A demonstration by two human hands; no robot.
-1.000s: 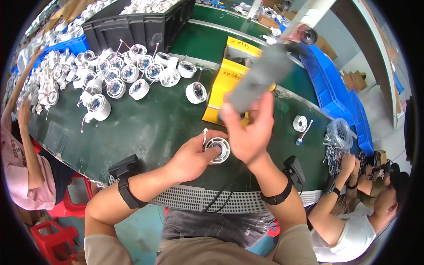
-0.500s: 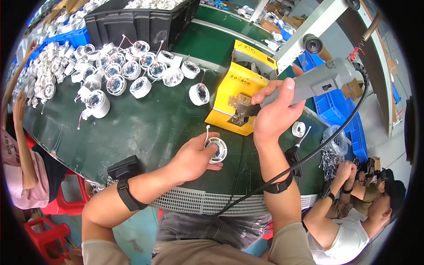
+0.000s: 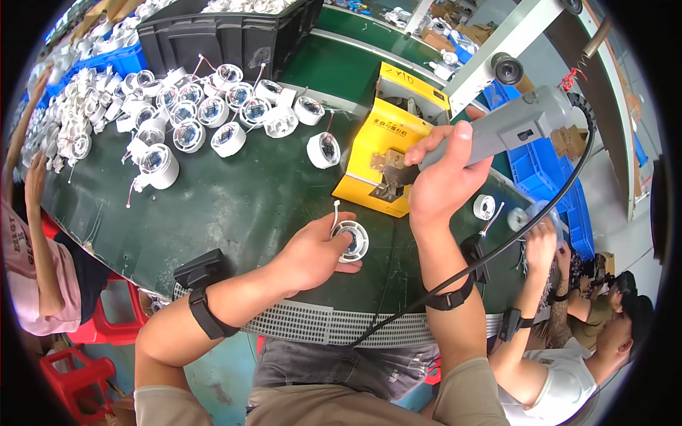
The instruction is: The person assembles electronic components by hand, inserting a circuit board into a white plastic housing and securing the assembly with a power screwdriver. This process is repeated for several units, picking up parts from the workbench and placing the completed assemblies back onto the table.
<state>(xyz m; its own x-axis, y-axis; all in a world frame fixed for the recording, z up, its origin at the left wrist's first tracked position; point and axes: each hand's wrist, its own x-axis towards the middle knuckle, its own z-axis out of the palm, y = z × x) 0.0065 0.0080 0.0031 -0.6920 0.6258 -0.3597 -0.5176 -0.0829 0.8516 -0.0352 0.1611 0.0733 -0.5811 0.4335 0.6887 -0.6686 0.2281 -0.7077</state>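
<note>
My left hand point(image 3: 311, 254) grips a white round housing point(image 3: 361, 243) with a blue circuit board inside, low over the green table. Its thumb presses across the opening, and a short white cable with a plug sticks up beside the thumb. My right hand point(image 3: 442, 186) is wrapped round a grey electric screwdriver point(image 3: 520, 129), tilted with its front end down to the left. That end meets the metal pick-up part point(image 3: 391, 170) on the yellow screw feeder point(image 3: 371, 142); the bit's tip cannot be made out.
Many similar white housings point(image 3: 212, 112) crowd the far left by a black crate point(image 3: 227, 39). A black cord point(image 3: 526, 228) crosses over my right forearm. One white ring point(image 3: 484, 206) lies right of my wrist. Co-workers sit at both sides; the right one's hand point(image 3: 541, 245) reaches onto the table.
The co-worker on the right has reached farther forward, to the clear plastic bag. My two hands, the housing and the screwdriver stay nearly in place.
</note>
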